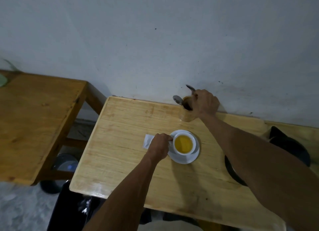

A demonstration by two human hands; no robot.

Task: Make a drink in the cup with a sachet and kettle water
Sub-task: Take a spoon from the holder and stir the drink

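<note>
A white cup (pixel 177 150) full of yellow-orange liquid stands on a white saucer (pixel 195 155) in the middle of the light wooden table (pixel 120 144). My left hand (pixel 159 147) grips the cup's handle on its left side. Just left of that hand a white sachet (pixel 148 141) lies flat on the table, partly hidden. My right hand (pixel 205 104) is at the far edge by the wall, closed around a metal utensil handle (pixel 190 88) sticking out of a wooden holder (pixel 185 114). A spoon (pixel 177 99) also stands in the holder.
A dark round object (pixel 232 172) sits on the table under my right forearm, mostly hidden. A black item (pixel 291 146) lies at the right edge. A second wooden table (pixel 34 118) stands to the left, with a bin (pixel 66 161) between them.
</note>
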